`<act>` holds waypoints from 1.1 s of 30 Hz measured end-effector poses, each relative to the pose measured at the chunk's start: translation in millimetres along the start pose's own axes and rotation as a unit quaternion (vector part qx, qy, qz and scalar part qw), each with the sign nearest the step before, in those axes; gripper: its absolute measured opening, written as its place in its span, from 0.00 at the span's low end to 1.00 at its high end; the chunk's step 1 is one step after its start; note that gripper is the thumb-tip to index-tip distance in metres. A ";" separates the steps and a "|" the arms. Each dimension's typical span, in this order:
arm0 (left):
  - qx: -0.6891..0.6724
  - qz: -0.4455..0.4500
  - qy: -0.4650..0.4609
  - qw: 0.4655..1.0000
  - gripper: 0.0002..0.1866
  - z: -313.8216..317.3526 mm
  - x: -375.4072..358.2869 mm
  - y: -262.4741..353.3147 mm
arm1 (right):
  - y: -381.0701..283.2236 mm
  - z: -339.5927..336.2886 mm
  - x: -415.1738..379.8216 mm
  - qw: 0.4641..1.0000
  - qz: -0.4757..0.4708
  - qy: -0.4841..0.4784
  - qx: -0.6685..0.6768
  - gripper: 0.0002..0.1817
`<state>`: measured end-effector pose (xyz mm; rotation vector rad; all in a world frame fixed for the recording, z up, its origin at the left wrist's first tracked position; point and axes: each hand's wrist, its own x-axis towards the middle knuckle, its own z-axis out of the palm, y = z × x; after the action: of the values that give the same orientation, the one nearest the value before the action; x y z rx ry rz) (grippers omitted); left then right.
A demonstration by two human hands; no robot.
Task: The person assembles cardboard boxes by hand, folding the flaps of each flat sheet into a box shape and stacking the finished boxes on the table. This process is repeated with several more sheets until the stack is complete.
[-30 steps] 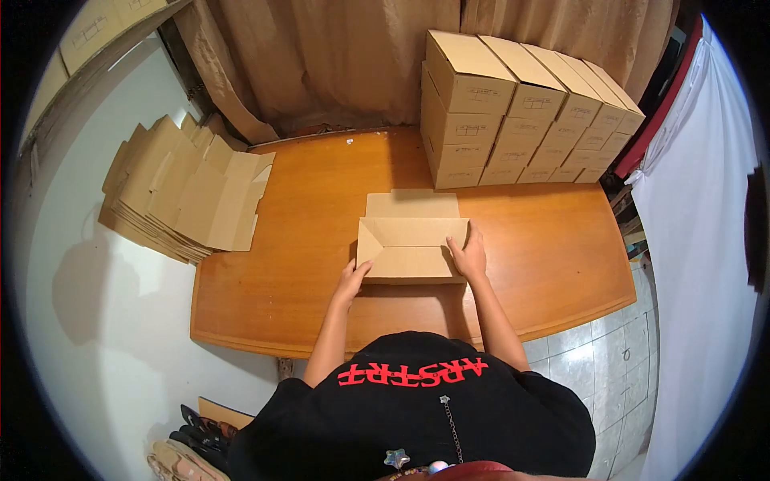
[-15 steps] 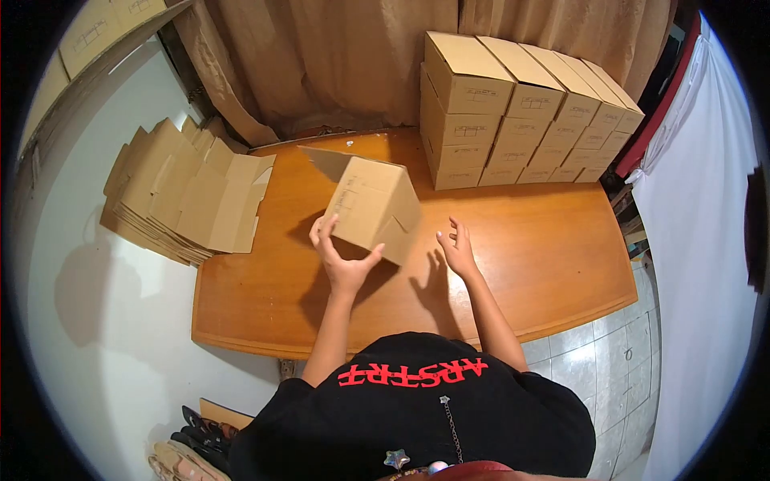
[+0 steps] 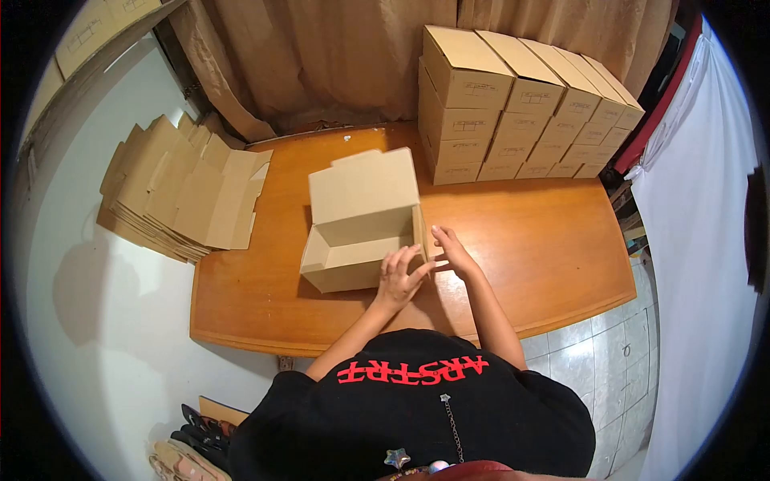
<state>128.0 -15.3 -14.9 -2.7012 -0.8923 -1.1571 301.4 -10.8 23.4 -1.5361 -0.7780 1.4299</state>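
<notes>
Left hand [image 3: 398, 278] and right hand [image 3: 455, 256] wide, I might (pushing hard) bend the box [image 3: 361, 232] near the surface's [image 3: 545, 256] front edge.

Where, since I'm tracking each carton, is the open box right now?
In the head view, the open box sits on the table, right of the flattened cardboard, with the left hand at its near right corner.

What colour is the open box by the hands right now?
The open box is plain light brown; it shows best in the head view.
</notes>
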 end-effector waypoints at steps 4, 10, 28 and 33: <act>-0.143 -0.003 -0.095 0.985 0.23 0.2 1.6 7.7 | 23.2 3.1 12.5 0.998 0.050 -0.008 -0.039 0.52; -0.156 -0.050 0.014 0.986 0.15 -20.4 -3.1 -15.7 | 68.4 -1.5 38.5 0.998 -0.002 0.048 0.036 0.48; -0.001 -0.484 -0.167 0.859 0.34 -50.1 -45.1 -87.3 | 8.3 13.8 92.8 0.976 -0.175 0.114 0.059 0.34; -0.253 -0.452 -0.016 0.855 0.35 -34.9 -53.2 -104.3 | 30.6 0.4 104.3 0.946 -0.269 0.127 0.131 0.32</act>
<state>20.4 35.7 -42.6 -2.6598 -2.3075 -1.6613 312.5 69.0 -49.7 -1.1535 -0.7406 0.8706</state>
